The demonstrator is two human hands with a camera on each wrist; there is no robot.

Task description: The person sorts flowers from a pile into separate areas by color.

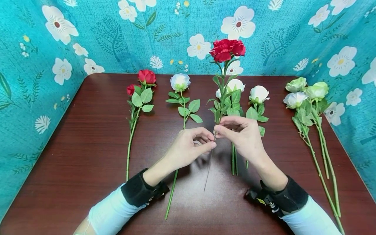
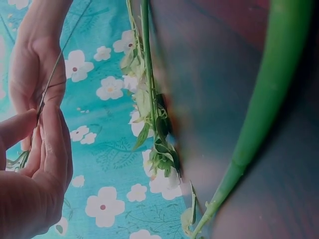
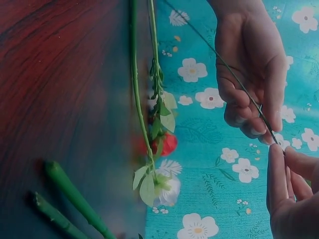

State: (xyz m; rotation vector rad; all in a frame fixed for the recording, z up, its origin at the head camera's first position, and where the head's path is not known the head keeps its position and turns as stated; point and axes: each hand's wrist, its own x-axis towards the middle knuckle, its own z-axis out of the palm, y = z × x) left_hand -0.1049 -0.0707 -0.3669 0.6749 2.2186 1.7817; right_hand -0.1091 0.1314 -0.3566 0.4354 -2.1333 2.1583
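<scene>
Head view: left hand (image 1: 188,148) and right hand (image 1: 242,133) both pinching red carnation (image 1: 227,49) stem, held upright over table (image 1: 88,147). Stem partly hidden behind fingers. Wrist views: bloom cut off, only thin stem visible.

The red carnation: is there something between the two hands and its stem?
No, nothing visible. The left hand and the right hand both pinch the thin stem of the red carnation directly, holding it up above the table.
</scene>
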